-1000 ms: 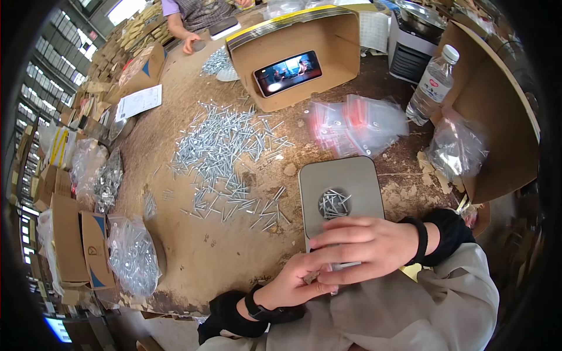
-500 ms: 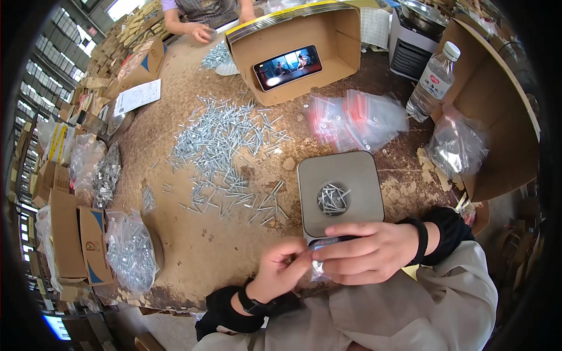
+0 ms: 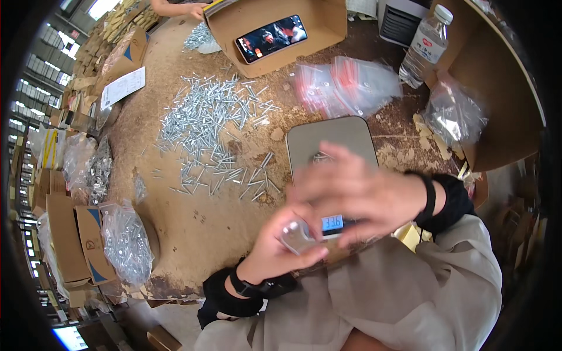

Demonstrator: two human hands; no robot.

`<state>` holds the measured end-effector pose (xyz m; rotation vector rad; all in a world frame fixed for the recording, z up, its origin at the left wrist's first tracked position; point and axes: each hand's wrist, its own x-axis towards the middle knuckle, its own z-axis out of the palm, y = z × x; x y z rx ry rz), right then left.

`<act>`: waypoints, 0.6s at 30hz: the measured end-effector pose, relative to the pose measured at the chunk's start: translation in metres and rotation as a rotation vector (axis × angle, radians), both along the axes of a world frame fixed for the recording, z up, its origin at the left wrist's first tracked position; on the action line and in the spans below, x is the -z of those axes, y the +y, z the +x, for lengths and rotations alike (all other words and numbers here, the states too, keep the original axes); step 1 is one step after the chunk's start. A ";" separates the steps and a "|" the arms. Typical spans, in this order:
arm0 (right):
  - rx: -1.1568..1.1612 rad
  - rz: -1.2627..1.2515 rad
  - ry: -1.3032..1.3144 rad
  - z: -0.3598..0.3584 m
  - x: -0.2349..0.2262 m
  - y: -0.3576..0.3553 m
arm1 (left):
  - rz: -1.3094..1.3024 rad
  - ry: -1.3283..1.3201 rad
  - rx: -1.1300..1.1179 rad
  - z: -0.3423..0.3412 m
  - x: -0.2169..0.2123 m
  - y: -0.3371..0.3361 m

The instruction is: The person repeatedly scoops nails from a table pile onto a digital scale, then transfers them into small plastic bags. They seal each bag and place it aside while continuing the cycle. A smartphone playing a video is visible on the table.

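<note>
Honestly the sketchy part right now is how crowded it is at the near edge of the table. Both hands are bunched up over the front of the small grey scale, right above its lit display. The left hand has its fingers closed around a small clear plastic bag, pinching it near the display, and the bag sits just off the weighing plate, at the table edge. The right hand is blurred, fingers spread and curled over the front of the scale; I can't tell if it's actually holding the bag or just hovering by it.

What could go wrong, as I see it:

- A small clump of screws sits on the plate, and the right hand is right over it. If a wrist or finger leans on the plate, the reading would be off.
- That bag is thin and floppy. If only one side of its mouth is pinched, it could sag and spill over the table edge onto the lap.
- The big loose pile of screws spreads close to the scale, so a careless sweep could drag strays onto the plate.
- The empty zip bags behind the scale look light enough to slide around.
</note>
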<state>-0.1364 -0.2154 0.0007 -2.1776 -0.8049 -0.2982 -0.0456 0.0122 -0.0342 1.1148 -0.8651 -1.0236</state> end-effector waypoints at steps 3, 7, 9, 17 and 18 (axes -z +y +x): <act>0.238 0.011 0.042 0.012 0.000 -0.024 | -0.024 -0.186 -0.170 0.006 0.001 -0.004; 0.233 0.009 0.214 0.019 0.024 -0.030 | 0.120 -0.432 -0.295 0.004 0.005 -0.007; 0.225 0.012 0.147 0.024 0.024 -0.025 | 0.147 -0.615 -0.364 0.005 0.008 -0.012; 0.215 0.056 -0.088 0.006 -0.002 0.006 | 0.178 -0.607 -0.300 -0.005 0.018 -0.023; 0.221 0.037 -0.107 0.005 -0.003 0.007 | 0.165 -0.565 -0.262 -0.003 0.018 -0.023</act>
